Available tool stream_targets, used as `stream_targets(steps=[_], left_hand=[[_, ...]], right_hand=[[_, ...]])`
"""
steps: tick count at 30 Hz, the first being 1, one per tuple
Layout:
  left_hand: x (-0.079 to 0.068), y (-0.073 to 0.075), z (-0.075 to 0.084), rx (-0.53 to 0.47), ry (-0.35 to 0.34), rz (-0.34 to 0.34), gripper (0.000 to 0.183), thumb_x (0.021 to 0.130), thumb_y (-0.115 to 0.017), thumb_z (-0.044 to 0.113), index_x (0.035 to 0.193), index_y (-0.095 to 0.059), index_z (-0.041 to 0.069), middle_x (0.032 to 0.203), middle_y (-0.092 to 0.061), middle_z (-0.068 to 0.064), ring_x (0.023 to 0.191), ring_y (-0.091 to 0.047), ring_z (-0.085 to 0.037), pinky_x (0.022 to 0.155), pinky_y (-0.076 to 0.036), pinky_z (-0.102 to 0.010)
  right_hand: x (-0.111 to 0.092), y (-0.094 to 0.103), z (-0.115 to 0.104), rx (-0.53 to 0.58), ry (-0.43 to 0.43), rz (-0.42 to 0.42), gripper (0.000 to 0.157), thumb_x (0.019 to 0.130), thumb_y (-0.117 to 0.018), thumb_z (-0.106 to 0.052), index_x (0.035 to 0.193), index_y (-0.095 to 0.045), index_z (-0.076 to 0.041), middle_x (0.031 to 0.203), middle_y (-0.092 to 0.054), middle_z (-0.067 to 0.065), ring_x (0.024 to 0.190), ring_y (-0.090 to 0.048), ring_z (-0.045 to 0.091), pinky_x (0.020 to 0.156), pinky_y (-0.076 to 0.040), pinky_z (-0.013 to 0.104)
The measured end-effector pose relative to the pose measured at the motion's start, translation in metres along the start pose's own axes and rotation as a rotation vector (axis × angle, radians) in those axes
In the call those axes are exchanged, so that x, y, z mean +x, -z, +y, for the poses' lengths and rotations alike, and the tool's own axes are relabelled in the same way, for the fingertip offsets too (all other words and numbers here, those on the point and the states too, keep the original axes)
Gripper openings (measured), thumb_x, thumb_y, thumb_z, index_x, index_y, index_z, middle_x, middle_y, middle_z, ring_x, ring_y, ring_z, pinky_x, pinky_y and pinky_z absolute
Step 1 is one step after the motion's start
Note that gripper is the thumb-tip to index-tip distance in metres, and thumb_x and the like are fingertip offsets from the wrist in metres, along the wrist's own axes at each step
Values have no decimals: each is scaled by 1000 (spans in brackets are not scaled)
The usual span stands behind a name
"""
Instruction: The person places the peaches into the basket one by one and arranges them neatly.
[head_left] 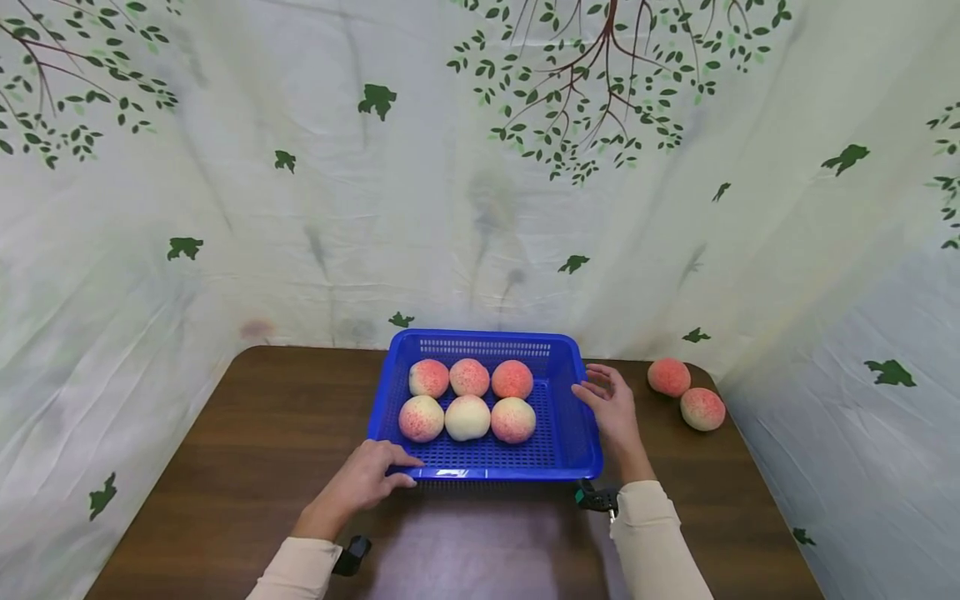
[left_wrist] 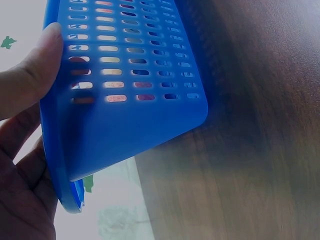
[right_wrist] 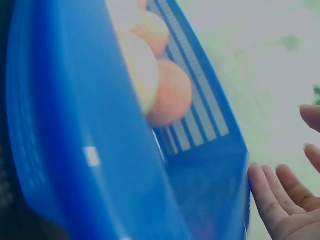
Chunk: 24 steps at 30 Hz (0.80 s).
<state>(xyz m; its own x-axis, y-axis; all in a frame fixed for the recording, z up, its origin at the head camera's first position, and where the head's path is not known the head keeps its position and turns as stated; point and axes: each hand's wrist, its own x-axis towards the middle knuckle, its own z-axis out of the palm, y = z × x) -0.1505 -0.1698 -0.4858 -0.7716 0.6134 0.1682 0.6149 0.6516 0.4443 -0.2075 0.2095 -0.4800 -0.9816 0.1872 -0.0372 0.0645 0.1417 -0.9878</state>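
Note:
A blue plastic basket (head_left: 557, 417) with slotted walls lies on the table, with peaches in two rows of three inside. The front row includes a pale peach (head_left: 467, 417); behind it sits a redder peach (head_left: 469, 377). My left hand (head_left: 365, 477) grips the rim at the basket's front left corner. In the left wrist view the thumb (left_wrist: 42, 62) presses the outer wall, with the fingers on the rim's other side. At the right rim, my right hand (head_left: 613, 412) has its fingers loosely extended beside the edge; whether they touch it I cannot tell.
Two loose peaches, one farther back (head_left: 669, 377) and one nearer (head_left: 702, 409), lie at the table's back right corner. The brown wooden table (head_left: 247, 467) ends at a pale, leaf-printed curtain (head_left: 420, 208) behind and at the sides.

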Motion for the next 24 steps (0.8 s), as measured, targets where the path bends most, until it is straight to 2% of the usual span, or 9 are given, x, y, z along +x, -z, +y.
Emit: stream_targets(steps=[7, 9, 12, 15, 17, 21, 24], left_hand=[[-1, 0, -1, -4, -33, 32, 19, 77, -78, 13, 95, -77, 8, 89, -74, -3, 86, -68, -19, 75, -53, -36], [0, -1, -1, -4, -35, 28, 19, 77, -78, 14, 96, -77, 8, 89, -74, -3, 86, -68, -19, 75, -53, -36], [0, 1, 0, -10, -21, 12, 20, 78, -78, 15, 97, -77, 9, 90, -74, -3, 87, -68, -19, 76, -53, -37], [0, 2, 1, -19, -9, 3, 20, 79, -78, 14, 97, -77, 9, 91, -74, -3, 87, -68, -19, 77, -53, -37], [0, 2, 1, -20, -4, -2, 20, 79, -78, 15, 98, -77, 9, 91, -74, -3, 87, -68, -19, 77, -53, -37], [0, 1, 0, -14, -11, 1, 20, 78, -78, 15, 97, -77, 8, 90, -74, -3, 86, -68, -17, 76, -53, -36], [-1, 1, 0, -12, -15, 4, 20, 78, -78, 15, 97, -77, 8, 90, -74, -3, 85, -68, -16, 75, -53, -35]], right_hand=[[11, 38, 11, 181, -27, 132, 42, 90, -67, -7, 128, -48, -5, 126, -50, 14, 97, -62, 9, 92, -50, 31], [13, 49, 13, 199, -38, 181, 42, 89, -68, -7, 126, -49, -6, 123, -50, 11, 94, -61, 5, 87, -51, 24], [19, 65, 15, 153, -43, 256, 47, 87, -71, -9, 128, -49, -5, 123, -50, 9, 100, -57, 7, 81, -49, 13], [23, 82, 19, 77, -36, 329, 59, 86, -74, -13, 135, -45, -2, 130, -49, 10, 111, -51, 14, 84, -44, 12], [26, 93, 23, 43, -36, 382, 62, 84, -75, -16, 137, -45, -4, 132, -48, 9, 116, -47, 18, 87, -42, 15], [32, 111, 36, 3, -17, 501, 61, 82, -78, -15, 134, -48, -4, 129, -48, 5, 120, -41, 24, 89, -38, 24], [35, 124, 44, -20, -10, 551, 61, 83, -76, -11, 136, -47, -4, 133, -44, 7, 125, -38, 27, 95, -37, 30]])
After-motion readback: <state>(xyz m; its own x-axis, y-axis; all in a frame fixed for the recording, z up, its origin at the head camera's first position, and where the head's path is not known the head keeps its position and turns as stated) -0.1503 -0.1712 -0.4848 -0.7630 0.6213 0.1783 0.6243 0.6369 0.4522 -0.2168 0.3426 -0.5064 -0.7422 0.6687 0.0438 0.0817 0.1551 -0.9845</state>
